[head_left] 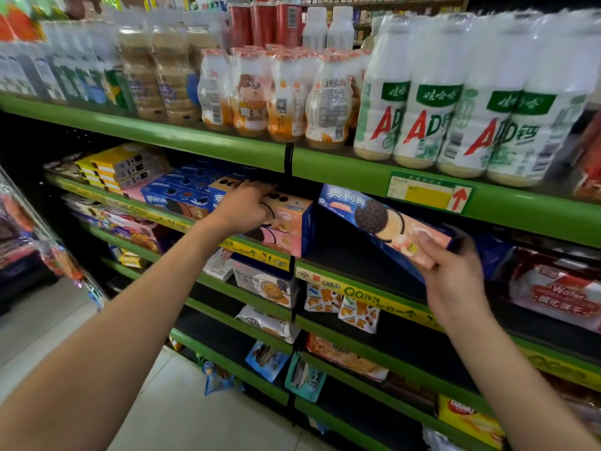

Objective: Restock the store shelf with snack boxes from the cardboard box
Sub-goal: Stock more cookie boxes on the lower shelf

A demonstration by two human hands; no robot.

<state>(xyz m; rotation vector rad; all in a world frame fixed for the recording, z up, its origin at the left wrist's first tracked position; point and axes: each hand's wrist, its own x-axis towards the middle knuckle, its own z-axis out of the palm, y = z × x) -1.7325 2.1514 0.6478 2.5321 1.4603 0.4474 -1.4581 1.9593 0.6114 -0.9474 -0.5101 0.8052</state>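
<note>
Now the right hand (455, 275) grips 1 tilted cookie box (383, 222) by its near end, long axis aimed into the shelf gap (351, 255), while the left hand (247, 206) curls onto the stacked boxes (289, 222) just left.

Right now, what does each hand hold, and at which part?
Right hand grips the cookie box at its near end. Left hand rests on the shelved pink box, fingers curled over its top.

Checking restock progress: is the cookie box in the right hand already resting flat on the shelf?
No, the right hand holds the cookie box tilted in the air above the shelf.
</note>
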